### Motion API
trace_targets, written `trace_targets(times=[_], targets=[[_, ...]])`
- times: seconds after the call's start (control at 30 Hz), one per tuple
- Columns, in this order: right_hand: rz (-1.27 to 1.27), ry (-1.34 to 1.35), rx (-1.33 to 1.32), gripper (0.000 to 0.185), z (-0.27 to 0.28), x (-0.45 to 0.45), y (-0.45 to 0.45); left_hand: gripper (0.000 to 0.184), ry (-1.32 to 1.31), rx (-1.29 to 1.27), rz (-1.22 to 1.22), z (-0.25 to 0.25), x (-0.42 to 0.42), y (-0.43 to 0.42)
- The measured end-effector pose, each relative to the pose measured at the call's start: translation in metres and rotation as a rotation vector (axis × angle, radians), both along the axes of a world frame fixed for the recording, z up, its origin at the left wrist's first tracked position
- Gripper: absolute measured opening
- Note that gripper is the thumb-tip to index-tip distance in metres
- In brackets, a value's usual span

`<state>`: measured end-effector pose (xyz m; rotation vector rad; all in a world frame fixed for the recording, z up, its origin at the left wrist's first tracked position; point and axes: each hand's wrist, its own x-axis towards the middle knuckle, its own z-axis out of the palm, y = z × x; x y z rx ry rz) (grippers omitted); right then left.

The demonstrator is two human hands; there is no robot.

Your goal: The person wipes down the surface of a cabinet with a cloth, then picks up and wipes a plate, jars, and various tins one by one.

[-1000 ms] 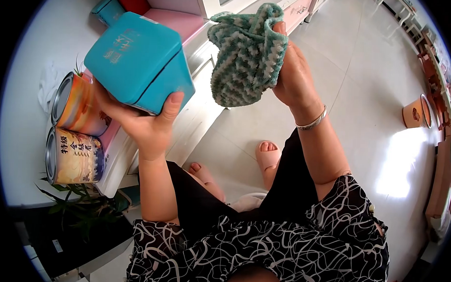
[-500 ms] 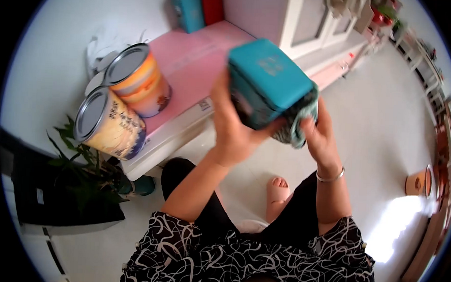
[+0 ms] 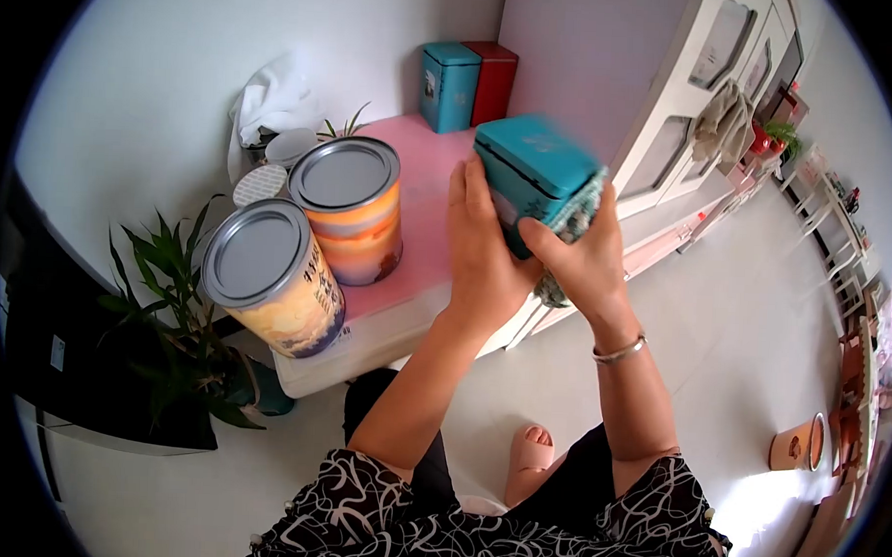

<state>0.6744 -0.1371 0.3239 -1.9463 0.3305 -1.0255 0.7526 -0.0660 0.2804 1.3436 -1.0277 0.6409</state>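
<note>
A teal lidded tin [image 3: 535, 162] is held up in front of me, tilted, its far corner blurred. My left hand [image 3: 488, 243] grips its left side from below, fingers along the wall. My right hand [image 3: 586, 262] is closed on a grey-green patterned cloth [image 3: 582, 211], which it presses against the tin's right side, thumb across the front. Part of the cloth hangs below the hands. Left of them, on the pink-topped cabinet [image 3: 423, 219], stand two large cans with grey lids, an orange sunset can [image 3: 354, 226] and a yellow can with dark lettering [image 3: 286, 293].
Another teal tin [image 3: 450, 90] and a red tin [image 3: 493, 84] stand against the back wall. A white cloth [image 3: 275, 101] lies behind the cans. A potted plant [image 3: 175, 303] is at the left. A white cabinet [image 3: 657, 153] rises at the right; an orange-brown bucket [image 3: 794, 448] sits on the floor.
The view has shifted, so the cabinet and cans appear lower and further right. The held tin has turned slightly, and my right hand with the cloth has moved up its side.
</note>
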Motion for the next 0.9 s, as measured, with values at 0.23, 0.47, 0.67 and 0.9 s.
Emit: trace_targets(times=[0.23, 0.47, 0.67, 0.9], targets=[[-0.118, 0.167, -0.125, 0.077, 0.002, 0.07, -0.001, 0.077, 0.072, 0.095, 0.187, -0.013, 0.002, 0.004], [-0.103, 0.203, -0.135, 0.085, -0.002, 0.111, 0.0, 0.07, 0.221, 0.092, 0.133, -0.019, 0.002, 0.011], [0.093, 0.27, -0.109, 0.082, -0.004, 0.112, 0.007, 0.054, 0.302, -0.009, 0.158, -0.023, 0.006, 0.01], [0.227, 0.193, 0.221, 0.047, -0.007, 0.106, -0.034, 0.054, 0.564, -0.025, -0.055, -0.035, 0.004, 0.005]])
